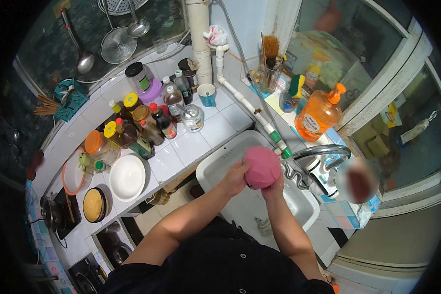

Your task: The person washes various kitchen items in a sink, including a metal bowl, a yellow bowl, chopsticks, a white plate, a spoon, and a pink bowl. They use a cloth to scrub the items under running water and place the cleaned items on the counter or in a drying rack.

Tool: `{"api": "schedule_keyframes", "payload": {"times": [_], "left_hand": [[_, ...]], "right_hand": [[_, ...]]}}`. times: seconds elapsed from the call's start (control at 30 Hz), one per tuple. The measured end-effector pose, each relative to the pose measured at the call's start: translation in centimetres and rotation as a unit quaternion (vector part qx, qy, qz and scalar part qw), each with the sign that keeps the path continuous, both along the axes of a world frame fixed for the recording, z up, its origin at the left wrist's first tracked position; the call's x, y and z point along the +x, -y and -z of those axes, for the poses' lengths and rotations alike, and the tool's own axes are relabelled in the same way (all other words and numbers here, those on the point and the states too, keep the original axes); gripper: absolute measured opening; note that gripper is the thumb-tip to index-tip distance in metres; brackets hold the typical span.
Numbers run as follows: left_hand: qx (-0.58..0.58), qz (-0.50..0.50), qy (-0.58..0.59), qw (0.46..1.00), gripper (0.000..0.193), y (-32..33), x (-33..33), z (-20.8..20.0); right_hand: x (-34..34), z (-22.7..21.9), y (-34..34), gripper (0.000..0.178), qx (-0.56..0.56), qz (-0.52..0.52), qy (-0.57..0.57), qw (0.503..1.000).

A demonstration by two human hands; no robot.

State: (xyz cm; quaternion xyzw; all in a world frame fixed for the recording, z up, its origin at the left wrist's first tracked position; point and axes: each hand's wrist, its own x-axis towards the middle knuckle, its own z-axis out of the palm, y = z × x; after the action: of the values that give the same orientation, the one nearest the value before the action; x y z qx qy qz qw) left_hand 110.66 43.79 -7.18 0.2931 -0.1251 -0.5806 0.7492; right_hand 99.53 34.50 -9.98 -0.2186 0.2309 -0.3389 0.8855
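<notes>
Over the white sink (208, 166), both hands hold a rounded pink thing (262, 168) with a creased surface; whether it is a bowl or a bunched cloth I cannot tell. My left hand (235, 179) grips its left side, thumb on top and the other fingers mostly hidden. From below and to the right, my right hand (274, 188) is closed against it, its fingers largely hidden behind it. Just right of the pink thing is the curved metal faucet (323, 151). A pale crumpled item (264, 227) lies low in the basin.
A white bowl (127, 178), a yellowish dish (94, 205) and several seasoning bottles (144, 130) crowd the left counter. An orange pump bottle (318, 115) and a sponge (296, 85) stand on the right ledge. A white pipe (245, 101) runs down toward the sink.
</notes>
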Motion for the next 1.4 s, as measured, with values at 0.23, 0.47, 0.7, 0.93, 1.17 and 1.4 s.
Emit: {"api": "schedule_keyframes", "payload": {"times": [0.23, 0.47, 0.7, 0.93, 1.17, 1.4], "left_hand": [[0.194, 0.088, 0.503, 0.838, 0.048, 1.4, -0.8, 1.6], [-0.012, 0.121, 0.806, 0.579, 0.034, 0.8, -2.1, 3.9], [-0.019, 0.166, 0.892, 0.421, 0.021, 2.4, 0.4, 0.5], [0.098, 0.223, 0.933, 0.264, 0.016, 3.6, 2.8, 1.0], [0.096, 0.251, 0.834, 0.481, 0.029, 2.1, -0.5, -1.0], [-0.07, 0.196, 0.912, 0.353, 0.027, -1.3, 3.5, -0.7]], "right_hand": [[0.0, -0.7, -1.2, 0.051, -0.011, -0.049, -0.195, 0.98], [-1.6, -0.1, 0.8, 0.048, -0.02, -0.066, -0.192, 0.979], [-2.3, -0.3, 1.0, 0.057, -0.055, -0.247, -0.225, 0.941], [-2.3, -3.0, -0.2, 0.063, -0.136, -0.141, -0.335, 0.922], [-2.5, 3.3, 2.1, 0.05, -0.011, -0.156, -0.224, 0.962], [-2.5, 2.7, 2.6, 0.036, 0.012, -0.17, -0.272, 0.947]]}}
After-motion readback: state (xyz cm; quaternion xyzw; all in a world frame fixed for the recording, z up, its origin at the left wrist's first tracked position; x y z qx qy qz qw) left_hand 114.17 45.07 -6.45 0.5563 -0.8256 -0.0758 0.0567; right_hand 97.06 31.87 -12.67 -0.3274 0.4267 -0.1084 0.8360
